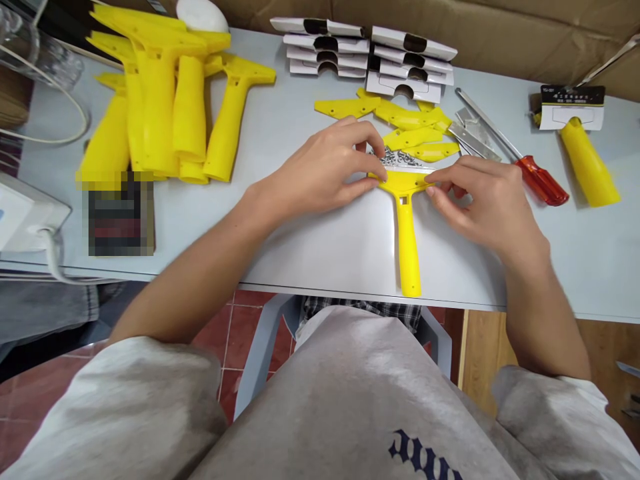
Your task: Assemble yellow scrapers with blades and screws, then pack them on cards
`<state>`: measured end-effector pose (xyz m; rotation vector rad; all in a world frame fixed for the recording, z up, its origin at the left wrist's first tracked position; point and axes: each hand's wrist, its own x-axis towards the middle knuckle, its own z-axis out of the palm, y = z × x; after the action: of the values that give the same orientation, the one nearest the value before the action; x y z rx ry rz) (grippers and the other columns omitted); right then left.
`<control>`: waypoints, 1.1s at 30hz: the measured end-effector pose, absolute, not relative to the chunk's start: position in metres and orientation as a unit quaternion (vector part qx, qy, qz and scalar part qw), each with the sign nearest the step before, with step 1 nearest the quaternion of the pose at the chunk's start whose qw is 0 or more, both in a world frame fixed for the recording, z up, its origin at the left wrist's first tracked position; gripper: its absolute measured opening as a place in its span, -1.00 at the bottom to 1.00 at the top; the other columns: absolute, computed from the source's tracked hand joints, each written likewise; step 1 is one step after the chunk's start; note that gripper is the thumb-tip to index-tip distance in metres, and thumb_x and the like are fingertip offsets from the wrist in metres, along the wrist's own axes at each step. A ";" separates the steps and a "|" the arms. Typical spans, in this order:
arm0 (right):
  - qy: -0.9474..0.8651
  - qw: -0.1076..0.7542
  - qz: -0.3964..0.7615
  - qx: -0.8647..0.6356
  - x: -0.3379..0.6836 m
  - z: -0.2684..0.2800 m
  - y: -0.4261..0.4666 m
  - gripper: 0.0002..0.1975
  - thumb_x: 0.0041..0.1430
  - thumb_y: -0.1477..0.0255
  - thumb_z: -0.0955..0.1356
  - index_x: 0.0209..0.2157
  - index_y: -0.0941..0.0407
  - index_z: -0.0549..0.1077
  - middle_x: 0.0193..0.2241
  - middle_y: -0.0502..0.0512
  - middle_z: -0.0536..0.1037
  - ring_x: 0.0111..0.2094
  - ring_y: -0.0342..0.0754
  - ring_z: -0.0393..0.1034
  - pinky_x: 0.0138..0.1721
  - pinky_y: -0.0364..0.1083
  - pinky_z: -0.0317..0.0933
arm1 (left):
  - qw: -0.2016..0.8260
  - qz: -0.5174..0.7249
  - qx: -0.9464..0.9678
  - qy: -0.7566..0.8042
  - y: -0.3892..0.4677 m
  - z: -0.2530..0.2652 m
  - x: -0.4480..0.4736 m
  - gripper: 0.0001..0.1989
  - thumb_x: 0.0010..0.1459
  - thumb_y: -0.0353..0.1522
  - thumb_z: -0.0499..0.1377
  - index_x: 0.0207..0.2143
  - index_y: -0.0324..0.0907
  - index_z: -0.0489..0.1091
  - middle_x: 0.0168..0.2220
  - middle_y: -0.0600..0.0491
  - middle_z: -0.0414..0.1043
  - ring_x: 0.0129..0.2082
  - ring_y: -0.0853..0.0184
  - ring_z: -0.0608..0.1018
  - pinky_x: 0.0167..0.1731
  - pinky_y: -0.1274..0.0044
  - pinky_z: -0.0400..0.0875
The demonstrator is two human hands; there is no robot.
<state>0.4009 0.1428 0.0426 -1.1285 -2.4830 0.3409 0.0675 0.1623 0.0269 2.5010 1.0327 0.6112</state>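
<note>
A yellow plastic scraper (pixel 409 240) lies on the table with its handle toward me and a thin metal blade (pixel 409 169) along its far edge. At the left end of its head, the fingertips of my left hand (pixel 345 163) press on the plastic and blade. My right hand (pixel 483 193) pinches the right end between thumb and fingers. Just beyond the blade is a pile of small screws (pixel 399 157), partly hidden by my left hand. Loose yellow cover pieces (pixel 415 138) lie scattered behind them.
Several yellow scraper handles (pixel 160 107) are heaped at the left. Folded white cards (pixel 327 45) stand in two stacks at the back. To the right lie metal blades (pixel 475 139), a red-handled screwdriver (pixel 543 181) and a carded yellow scraper (pixel 590 163). A white cable (pixel 55 257) is far left.
</note>
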 end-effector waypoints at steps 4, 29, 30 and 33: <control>-0.883 0.176 0.134 -0.414 0.400 0.047 0.142 -0.61 0.69 0.22 0.31 0.09 0.10 0.74 -0.19 0.18 0.64 -0.16 -0.09 0.51 -0.05 -0.06 0.33 | 0.181 0.215 0.885 0.372 0.163 0.027 0.067 -0.72 0.57 -0.23 0.23 0.03 0.07 0.79 0.26 -0.08 0.71 0.25 -0.05 0.69 0.29 0.09 0.58; -0.876 0.221 0.098 -0.418 0.385 0.040 0.093 -0.63 0.68 0.25 0.34 0.16 0.12 0.73 -0.19 0.09 0.66 -0.28 -0.19 0.45 -0.15 -0.10 0.29 | 0.141 0.182 0.851 0.472 0.111 0.068 0.053 -0.71 0.59 -0.20 0.24 0.21 0.12 0.71 0.24 -0.03 0.72 0.29 -0.09 0.73 0.39 0.00 0.63; -0.874 0.225 0.091 -0.420 0.384 0.038 0.085 -0.63 0.70 0.25 0.33 0.16 0.13 0.73 -0.18 0.11 0.67 -0.24 -0.17 0.48 -0.13 -0.10 0.32 | 0.129 0.174 0.846 0.488 0.101 0.065 0.051 -0.70 0.61 -0.20 0.23 0.25 0.14 0.68 0.28 -0.01 0.71 0.32 -0.08 0.72 0.41 0.01 0.61; -0.859 0.266 0.051 -0.434 0.385 0.028 0.069 -0.64 0.70 0.29 0.32 0.15 0.13 0.72 -0.11 0.17 0.69 -0.07 -0.07 0.56 0.02 -0.03 0.47 | 0.089 0.165 0.834 0.519 0.069 0.046 0.050 -0.61 0.66 -0.21 0.18 0.40 0.01 0.58 0.47 -0.14 0.63 0.45 -0.10 0.67 0.46 0.01 0.58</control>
<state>0.3852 0.0689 0.0278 -1.1719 -2.3194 0.1390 0.0505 0.0687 0.0462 2.4801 1.5448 0.4898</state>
